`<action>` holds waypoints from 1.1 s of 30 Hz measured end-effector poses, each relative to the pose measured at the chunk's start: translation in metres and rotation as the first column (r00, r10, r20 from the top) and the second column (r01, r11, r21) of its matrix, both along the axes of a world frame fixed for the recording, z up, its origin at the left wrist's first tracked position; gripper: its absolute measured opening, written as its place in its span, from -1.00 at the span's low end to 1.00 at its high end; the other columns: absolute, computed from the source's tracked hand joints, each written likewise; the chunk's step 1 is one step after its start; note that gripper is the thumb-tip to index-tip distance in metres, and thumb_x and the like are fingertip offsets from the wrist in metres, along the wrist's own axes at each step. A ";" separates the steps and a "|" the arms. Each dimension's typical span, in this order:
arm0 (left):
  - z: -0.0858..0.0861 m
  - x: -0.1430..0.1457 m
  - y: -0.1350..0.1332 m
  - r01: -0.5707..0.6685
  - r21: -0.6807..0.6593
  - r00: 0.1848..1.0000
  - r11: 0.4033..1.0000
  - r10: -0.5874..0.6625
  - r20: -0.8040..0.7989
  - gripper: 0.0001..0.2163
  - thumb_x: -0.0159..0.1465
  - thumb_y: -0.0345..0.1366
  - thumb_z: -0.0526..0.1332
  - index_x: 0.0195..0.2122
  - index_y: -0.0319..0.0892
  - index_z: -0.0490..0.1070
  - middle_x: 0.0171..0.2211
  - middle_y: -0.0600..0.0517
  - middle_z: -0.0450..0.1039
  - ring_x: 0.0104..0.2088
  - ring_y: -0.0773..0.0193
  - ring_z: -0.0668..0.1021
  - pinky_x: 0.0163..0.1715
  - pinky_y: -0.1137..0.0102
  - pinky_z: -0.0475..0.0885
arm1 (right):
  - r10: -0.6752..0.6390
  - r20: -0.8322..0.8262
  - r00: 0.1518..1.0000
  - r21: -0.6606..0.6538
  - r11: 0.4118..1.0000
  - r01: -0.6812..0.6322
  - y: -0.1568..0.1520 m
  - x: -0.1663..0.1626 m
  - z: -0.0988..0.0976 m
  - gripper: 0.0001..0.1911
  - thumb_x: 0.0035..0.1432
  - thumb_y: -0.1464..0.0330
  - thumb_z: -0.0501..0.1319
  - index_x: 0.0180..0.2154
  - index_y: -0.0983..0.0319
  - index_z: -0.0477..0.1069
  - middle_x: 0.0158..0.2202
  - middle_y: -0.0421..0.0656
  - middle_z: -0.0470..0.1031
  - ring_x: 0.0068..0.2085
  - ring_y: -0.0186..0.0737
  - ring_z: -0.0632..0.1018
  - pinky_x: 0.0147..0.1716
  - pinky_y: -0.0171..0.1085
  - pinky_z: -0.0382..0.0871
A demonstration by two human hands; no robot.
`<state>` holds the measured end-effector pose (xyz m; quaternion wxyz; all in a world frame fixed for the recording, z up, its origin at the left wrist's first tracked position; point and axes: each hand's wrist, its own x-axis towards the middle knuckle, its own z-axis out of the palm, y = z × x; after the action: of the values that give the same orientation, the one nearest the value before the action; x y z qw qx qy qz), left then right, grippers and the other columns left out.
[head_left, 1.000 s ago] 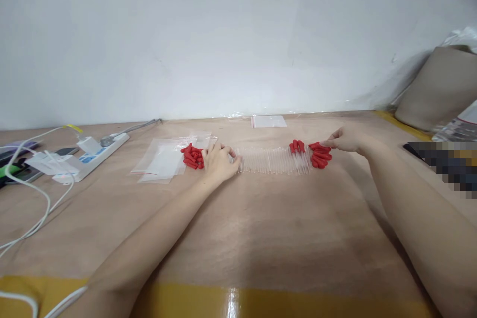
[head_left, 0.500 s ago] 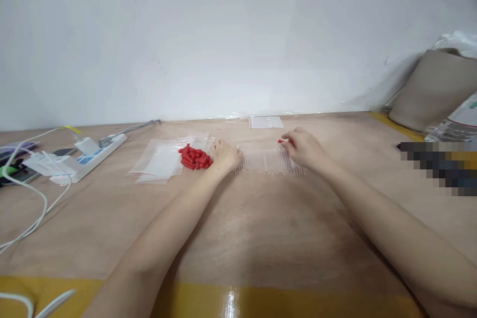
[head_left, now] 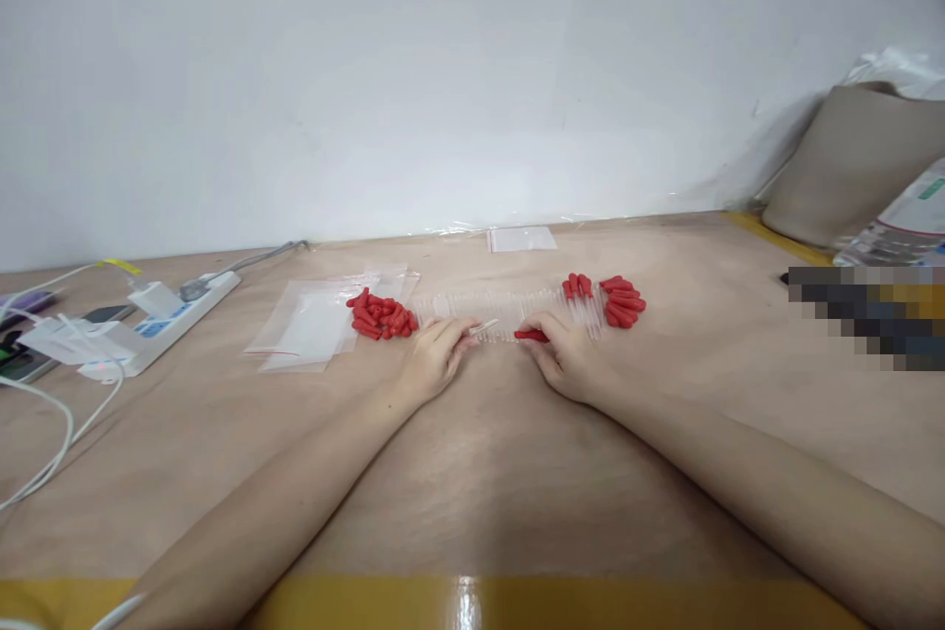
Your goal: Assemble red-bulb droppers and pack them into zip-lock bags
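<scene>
My left hand (head_left: 432,356) pinches a clear thin tube (head_left: 483,326) whose tip points right. My right hand (head_left: 567,354) pinches a red rubber cap (head_left: 532,336) just right of that tube; the two are close together. Behind both hands lies a row of clear tubes (head_left: 502,311) on the wooden table (head_left: 472,453). A pile of loose red caps (head_left: 380,314) sits left of the row. At the row's right end lie tubes with red caps fitted (head_left: 583,287) and another heap of red caps (head_left: 622,300).
Clear zip bags (head_left: 314,325) lie left of the caps, and one small bag (head_left: 521,238) by the wall. A white power strip (head_left: 158,315) with plugs and cables is far left. A beige sack (head_left: 849,162) and a plastic bag (head_left: 905,221) stand at the right.
My right hand went from the red caps at the right end to the middle, now with a red cap. My left hand drew back from the row with one tube.
</scene>
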<state>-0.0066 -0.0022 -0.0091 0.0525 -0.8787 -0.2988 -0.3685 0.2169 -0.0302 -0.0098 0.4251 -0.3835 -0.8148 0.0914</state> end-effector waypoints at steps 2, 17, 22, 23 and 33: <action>0.001 0.004 0.002 0.005 -0.013 1.000 1.000 -0.005 -0.008 -0.81 0.28 -0.28 0.03 -0.14 -0.21 0.31 -0.38 0.01 0.45 -0.35 0.32 0.47 -0.31 0.40 0.29 | 0.014 0.010 1.000 0.002 1.000 -0.014 0.001 -0.002 -0.002 -0.84 0.17 0.41 0.00 -0.20 0.19 0.27 -0.28 -0.09 0.37 -0.28 -0.21 0.41 -0.30 -0.22 0.33; 0.005 0.010 0.003 0.026 -0.006 0.996 1.000 -0.026 -0.086 -0.80 0.29 -0.24 0.02 -0.29 -0.17 0.39 -0.38 0.04 0.50 -0.35 0.33 0.49 -0.30 0.38 0.24 | 0.128 0.003 0.992 -0.071 0.989 -0.127 0.001 -0.001 0.003 -0.77 0.20 0.39 -0.03 -0.15 0.18 0.33 -0.24 -0.09 0.36 -0.23 -0.24 0.42 -0.22 -0.22 0.35; 0.004 0.010 0.002 0.027 -0.005 0.995 1.000 -0.027 -0.099 -0.78 0.29 -0.23 0.01 -0.31 -0.16 0.41 -0.42 0.04 0.50 -0.39 0.32 0.49 -0.33 0.36 0.25 | 0.175 0.044 0.984 -0.097 0.981 -0.170 0.001 0.000 0.003 -0.80 0.19 0.36 0.01 -0.22 0.20 0.36 -0.34 -0.12 0.44 -0.32 -0.26 0.45 -0.31 -0.25 0.36; 0.003 0.010 0.001 0.034 -0.010 0.995 0.999 -0.035 -0.096 -0.78 0.29 -0.23 0.01 -0.31 -0.17 0.41 -0.42 0.03 0.50 -0.39 0.32 0.49 -0.34 0.37 0.26 | 0.173 0.050 0.984 -0.098 0.981 -0.167 0.001 0.000 0.002 -0.81 0.18 0.35 0.02 -0.24 0.21 0.37 -0.36 -0.13 0.45 -0.34 -0.26 0.45 -0.33 -0.26 0.35; 0.001 0.011 -0.002 0.168 -0.015 0.983 0.986 -0.169 -0.066 -0.79 0.28 -0.32 0.00 -0.25 -0.22 0.41 -0.45 -0.03 0.45 -0.42 0.33 0.46 -0.42 0.45 0.38 | 0.238 0.073 0.969 -0.033 0.971 -0.236 0.000 0.004 0.003 -0.79 0.20 0.36 0.00 -0.24 0.19 0.39 -0.41 -0.14 0.43 -0.36 -0.28 0.44 -0.37 -0.29 0.34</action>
<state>0.0042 -0.0040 -0.0077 0.0273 -0.9130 -0.2231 -0.3405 0.2212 -0.0306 -0.0068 0.3751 -0.2918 -0.8692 0.1365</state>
